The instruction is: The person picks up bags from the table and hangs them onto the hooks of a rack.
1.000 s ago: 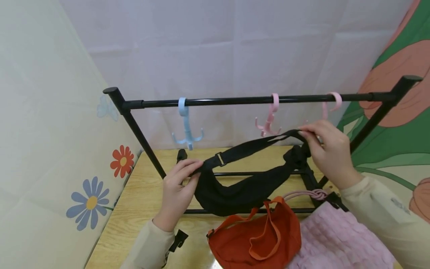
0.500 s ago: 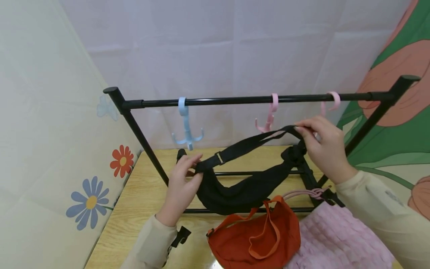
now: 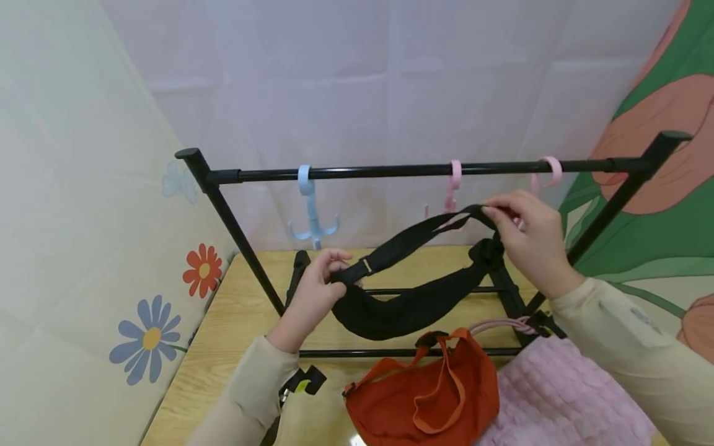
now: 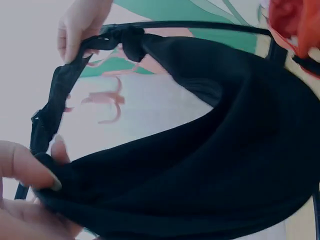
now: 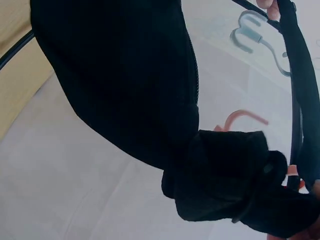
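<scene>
Held up in front of the rack, a black sling bag (image 3: pixel 401 313) hangs in a loop, its strap (image 3: pixel 401 246) stretched above the sagging body. My left hand (image 3: pixel 312 300) pinches the left end near the strap's slider; in the left wrist view, thumb and fingers (image 4: pixel 30 167) grip the dark cloth. Up at the right, my right hand (image 3: pixel 530 244) pinches the strap between thumb and fingers. Just below it is a bunched knot (image 5: pixel 225 175). Behind the strap, a pink hook (image 3: pixel 453 181) hangs on the rail, its lower prongs partly hidden.
A black rack (image 3: pixel 390 173) spans the table (image 3: pixel 223 347). On its rail are a blue hook (image 3: pixel 312 214) at left and another pink hook (image 3: pixel 554 171) at right, partly behind my hand. An orange bag (image 3: pixel 424 396) and a pink quilted bag (image 3: pixel 569 396) lie in front.
My left hand has moved right and slightly up. My right hand has shifted left and up, so the bag is higher and its strap overlaps the middle pink hook.
</scene>
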{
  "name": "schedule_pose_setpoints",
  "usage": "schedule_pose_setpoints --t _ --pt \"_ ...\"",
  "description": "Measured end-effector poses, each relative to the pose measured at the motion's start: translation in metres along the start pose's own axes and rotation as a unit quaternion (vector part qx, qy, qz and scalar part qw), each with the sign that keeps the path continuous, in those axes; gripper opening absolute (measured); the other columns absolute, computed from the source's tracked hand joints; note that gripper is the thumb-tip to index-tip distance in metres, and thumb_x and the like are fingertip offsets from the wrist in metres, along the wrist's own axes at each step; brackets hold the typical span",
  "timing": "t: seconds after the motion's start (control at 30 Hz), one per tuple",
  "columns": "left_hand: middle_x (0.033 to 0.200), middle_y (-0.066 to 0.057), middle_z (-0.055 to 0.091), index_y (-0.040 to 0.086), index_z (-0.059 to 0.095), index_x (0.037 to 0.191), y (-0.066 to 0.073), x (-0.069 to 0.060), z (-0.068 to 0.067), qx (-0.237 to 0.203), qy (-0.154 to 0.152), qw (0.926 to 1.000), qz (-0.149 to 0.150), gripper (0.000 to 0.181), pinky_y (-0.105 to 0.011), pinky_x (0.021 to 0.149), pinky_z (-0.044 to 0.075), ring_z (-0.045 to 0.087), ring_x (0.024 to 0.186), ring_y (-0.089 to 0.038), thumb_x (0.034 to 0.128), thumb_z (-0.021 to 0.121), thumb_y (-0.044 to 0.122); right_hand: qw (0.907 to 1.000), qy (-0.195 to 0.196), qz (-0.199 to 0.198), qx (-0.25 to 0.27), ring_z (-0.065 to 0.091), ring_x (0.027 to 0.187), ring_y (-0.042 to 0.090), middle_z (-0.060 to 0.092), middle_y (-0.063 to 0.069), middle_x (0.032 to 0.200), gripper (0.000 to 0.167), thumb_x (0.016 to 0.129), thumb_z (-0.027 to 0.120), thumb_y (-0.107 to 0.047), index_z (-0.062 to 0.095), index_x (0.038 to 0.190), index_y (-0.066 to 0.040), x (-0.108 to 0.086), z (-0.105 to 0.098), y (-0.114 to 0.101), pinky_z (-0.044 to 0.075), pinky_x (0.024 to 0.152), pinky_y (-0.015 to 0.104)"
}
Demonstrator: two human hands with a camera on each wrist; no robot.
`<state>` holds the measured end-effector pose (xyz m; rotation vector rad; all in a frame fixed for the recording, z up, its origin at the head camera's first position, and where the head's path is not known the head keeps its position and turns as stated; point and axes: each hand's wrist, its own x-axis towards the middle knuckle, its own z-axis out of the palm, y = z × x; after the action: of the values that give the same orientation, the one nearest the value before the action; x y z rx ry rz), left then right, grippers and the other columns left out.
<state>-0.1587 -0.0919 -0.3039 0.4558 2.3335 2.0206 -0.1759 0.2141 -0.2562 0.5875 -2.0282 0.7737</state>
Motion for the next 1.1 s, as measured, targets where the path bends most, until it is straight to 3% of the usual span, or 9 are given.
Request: schedule_pose_setpoints --t 0.17,0.23,0.4,0.53,0.63,0.83,0.97,1.1 --pt "0.089 -0.009 0.059 -0.008 0.051 0.129 0.006 0.0 -0.002 0.046 -0.099 0.9939 0.01 0.049 -0.036 0.08 0.04 0.053 0.09 -0.025 0.0798 0.049 -0.004 1.0 -0.003 0.004 -0.004 0.042 0.072 -0.005 0.062 0.017 0.078 0.007 0.086 0.067 0.01 0.069 0.092 0.009 0.001 0.003 0.001 0.034 0.065 0.017" --pt "0.097 -0.01 0.057 -0.004 0.052 0.131 0.009 0.0 -0.001 0.079 -0.12 0.9896 0.008 0.046 -0.04 0.085 0.041 0.052 0.098 -0.027 0.0855 0.054 0.005 1.0 -0.003 0.004 -0.001 0.043 0.073 -0.005 0.062 0.018 0.079 0.007 0.086 0.067 0.01 0.069 0.092 0.01 0.002 0.003 0.002 0.035 0.066 0.016" --pt "0.111 -0.01 0.056 0.005 0.056 0.13 0.012 0.002 0.006 0.145 -0.084 0.9858 0.002 0.042 -0.047 0.093 0.042 0.049 0.11 -0.028 0.0935 0.065 0.023 0.9999 -0.011 0.003 -0.004 0.043 0.074 -0.005 0.062 0.019 0.079 0.006 0.085 0.066 0.012 0.068 0.091 0.01 0.001 0.005 0.004 0.034 0.065 0.015" --pt "0.099 -0.01 0.058 0.004 0.056 0.123 0.013 0.002 0.01 0.169 -0.056 0.9837 0.025 0.034 -0.043 0.082 0.044 0.051 0.097 -0.027 0.0943 0.064 0.02 0.9998 -0.017 0.002 -0.007 0.043 0.073 -0.003 0.062 0.019 0.079 0.006 0.085 0.066 0.013 0.067 0.09 0.01 0.0 0.006 0.007 0.034 0.064 0.014" --pt "0.092 -0.009 0.056 0.004 0.054 0.115 0.015 0.003 0.013 0.15 -0.039 0.9869 0.043 0.026 -0.039 0.076 0.042 0.05 0.09 -0.026 0.0939 0.064 0.015 0.9998 -0.019 -0.005 -0.011 0.044 0.073 -0.002 0.062 0.019 0.079 0.006 0.084 0.067 0.013 0.067 0.09 0.01 0.001 0.008 0.009 0.035 0.064 0.013" --pt "0.081 -0.01 0.063 0.0 0.05 0.101 0.018 0.011 0.016 0.067 -0.023 0.9945 0.077 0.019 -0.033 0.071 0.044 0.054 0.078 -0.02 0.0878 0.063 -0.001 0.9996 -0.016 -0.015 -0.016 0.047 0.072 0.005 0.061 0.019 0.078 0.005 0.085 0.067 0.012 0.067 0.089 0.011 0.002 0.01 0.009 0.035 0.065 0.014" --pt "0.084 -0.009 0.064 -0.002 0.051 0.111 0.022 0.016 0.017 0.022 -0.033 0.9979 0.05 0.027 -0.029 0.07 0.045 0.054 0.077 -0.015 0.0868 0.063 -0.003 0.9999 -0.008 0.002 -0.011 0.044 0.072 0.0 0.062 0.02 0.079 0.004 0.085 0.066 0.012 0.067 0.09 0.011 0.003 0.009 0.01 0.034 0.063 0.015" --pt "0.094 -0.011 0.062 0.0 0.052 0.129 0.027 0.02 0.018 0.015 -0.051 0.9984 0.022 0.042 -0.03 0.072 0.046 0.054 0.081 -0.018 0.0889 0.063 0.003 0.9999 -0.003 0.016 -0.001 0.041 0.072 -0.005 0.063 0.021 0.08 0.004 0.086 0.065 0.012 0.066 0.089 0.012 0.004 0.008 0.009 0.032 0.063 0.015"
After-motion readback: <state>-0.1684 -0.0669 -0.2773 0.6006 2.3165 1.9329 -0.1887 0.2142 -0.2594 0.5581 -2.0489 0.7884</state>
